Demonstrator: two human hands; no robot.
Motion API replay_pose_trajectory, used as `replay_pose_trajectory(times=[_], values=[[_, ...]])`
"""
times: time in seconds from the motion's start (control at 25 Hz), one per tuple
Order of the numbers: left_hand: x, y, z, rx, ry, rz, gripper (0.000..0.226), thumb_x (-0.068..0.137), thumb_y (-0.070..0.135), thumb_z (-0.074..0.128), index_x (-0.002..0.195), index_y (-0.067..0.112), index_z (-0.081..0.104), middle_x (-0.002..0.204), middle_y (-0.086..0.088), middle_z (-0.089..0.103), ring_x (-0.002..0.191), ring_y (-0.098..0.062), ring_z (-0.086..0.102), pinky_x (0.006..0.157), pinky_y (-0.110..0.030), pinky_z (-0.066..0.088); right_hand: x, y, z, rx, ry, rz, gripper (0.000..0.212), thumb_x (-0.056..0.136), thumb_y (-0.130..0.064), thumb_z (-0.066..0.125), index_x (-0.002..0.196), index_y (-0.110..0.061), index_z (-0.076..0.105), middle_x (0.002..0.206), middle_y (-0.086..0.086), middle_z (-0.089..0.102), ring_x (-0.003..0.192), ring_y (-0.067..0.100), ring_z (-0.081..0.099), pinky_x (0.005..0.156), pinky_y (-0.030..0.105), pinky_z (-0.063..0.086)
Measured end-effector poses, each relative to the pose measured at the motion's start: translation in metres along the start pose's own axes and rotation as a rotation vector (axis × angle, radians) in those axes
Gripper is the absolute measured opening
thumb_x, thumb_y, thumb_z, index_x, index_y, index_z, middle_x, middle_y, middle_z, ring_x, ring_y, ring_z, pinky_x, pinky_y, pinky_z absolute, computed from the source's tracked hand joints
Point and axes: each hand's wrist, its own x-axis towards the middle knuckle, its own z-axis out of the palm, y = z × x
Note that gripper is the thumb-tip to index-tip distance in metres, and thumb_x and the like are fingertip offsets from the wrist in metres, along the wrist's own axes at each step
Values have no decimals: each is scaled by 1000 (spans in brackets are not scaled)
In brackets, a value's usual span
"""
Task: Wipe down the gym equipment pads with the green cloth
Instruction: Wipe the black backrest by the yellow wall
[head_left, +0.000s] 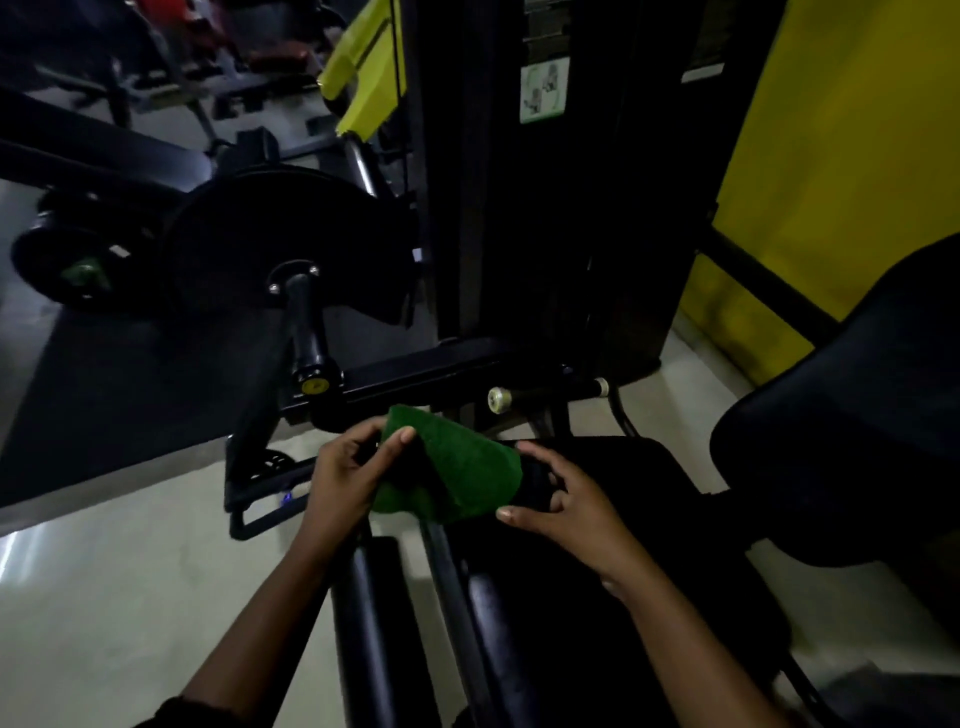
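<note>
A folded green cloth (457, 473) sits at the middle of the view, draped over the far end of a black seat pad (597, 571). My left hand (348, 473) pinches the cloth's left edge between thumb and fingers. My right hand (561, 499) rests with spread fingers on the pad just right of the cloth, touching its right edge. A black roller pad (374, 623) runs along below my left wrist. A second black backrest pad (857, 405) stands at the right.
The black machine frame and weight stack column (519, 208) rise straight ahead. A round black cam with a handle (306, 322) sticks out at the left. A yellow wall (841, 130) is at the right. Pale floor (130, 597) lies to the left; more gym machines stand far back left.
</note>
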Motion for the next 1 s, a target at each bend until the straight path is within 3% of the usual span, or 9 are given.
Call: replay_pose_trajectory(times=[0.12, 0.24, 0.32, 0.44, 0.52, 0.64, 0.72, 0.84, 1.0], values=[[29, -1, 7, 24, -138, 62, 17, 77, 21, 67, 92, 30, 68, 91, 7, 72, 88, -9, 66, 77, -24, 56, 9, -13, -8, -217, 252, -102, 29, 69, -21, 80, 93, -23, 64, 87, -11, 44, 78, 4, 51, 64, -1, 38], [52, 7, 20, 168, -371, 155, 42, 70, 45, 73, 106, 51, 54, 105, 19, 67, 98, -2, 65, 84, -22, 54, 0, -23, -33, -61, 315, -113, 21, 75, -20, 75, 91, -15, 63, 100, -16, 50, 91, -1, 55, 79, -1, 38], [55, 18, 38, 289, -477, 226, 57, 62, 59, 68, 112, 60, 41, 107, 32, 63, 99, 5, 63, 84, -17, 53, -16, -31, -49, 255, 279, -69, 19, 76, -23, 71, 93, -15, 68, 103, -7, 67, 99, 13, 64, 92, 20, 48], [46, 29, 73, 247, -501, 251, 52, 66, 53, 62, 110, 66, 36, 106, 39, 59, 100, 11, 60, 85, -19, 52, -33, -38, -66, 573, 432, -27, 25, 72, -31, 70, 95, -21, 70, 102, 1, 73, 99, 17, 67, 96, 40, 49], [36, 34, 96, 176, -532, 254, 50, 70, 48, 63, 112, 61, 38, 109, 31, 61, 102, 7, 60, 87, -25, 52, -43, -33, -72, 432, 677, -115, 32, 78, -36, 68, 109, -28, 62, 117, -5, 65, 112, 13, 60, 102, 40, 45], [13, 47, 129, 141, -578, 258, 48, 85, 28, 60, 125, 38, 37, 114, 13, 60, 103, 5, 60, 85, -16, 51, -74, -20, -56, 16, 936, -320, 46, 83, -42, 62, 126, -35, 47, 133, -20, 42, 125, -8, 37, 103, 15, 34], [-6, 59, 146, 82, -571, 198, 40, 92, 16, 53, 127, 28, 37, 110, 10, 59, 101, 6, 59, 77, -3, 47, -91, -9, -28, -126, 959, -381, 57, 79, -58, 54, 132, -43, 40, 145, -21, 25, 132, -14, 21, 103, 2, 24], [-40, 66, 166, -115, -688, -26, 32, 91, 32, 43, 122, 32, 43, 117, 7, 60, 111, -1, 57, 79, -9, 50, -93, 4, -9, -89, 955, -359, 69, 73, -75, 44, 136, -54, 23, 153, -19, 7, 135, -16, 7, 101, -3, 18], [-63, 75, 182, -156, -935, -177, 42, 87, 50, 38, 128, 38, 41, 125, 6, 60, 115, -11, 58, 95, -24, 49, -84, 15, -40, 17, 1211, -390, 52, 84, -43, 53, 133, -37, 37, 139, -4, 43, 124, -4, 38, 102, 15, 37]])
